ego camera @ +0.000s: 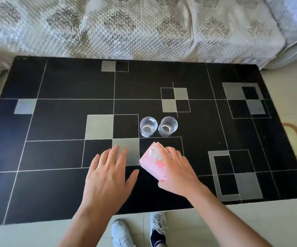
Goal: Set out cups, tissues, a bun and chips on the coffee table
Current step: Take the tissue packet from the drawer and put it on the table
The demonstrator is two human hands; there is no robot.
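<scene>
Your worktop [64,82] is glossy black, crossed by thin white lines with grey squares and rectangles scattered over it. Both cups [148,126] are clear glass, colourless. The tissue pack [152,162] is pink, with white and darker pink markings on top. The sofa cover [126,24] behind is off-white, quilted in a small diamond grid with grey floral patches. The floor [286,220] is pale cream tile. Your shoes [121,232] are light grey-white, one showing a dark navy opening.
</scene>
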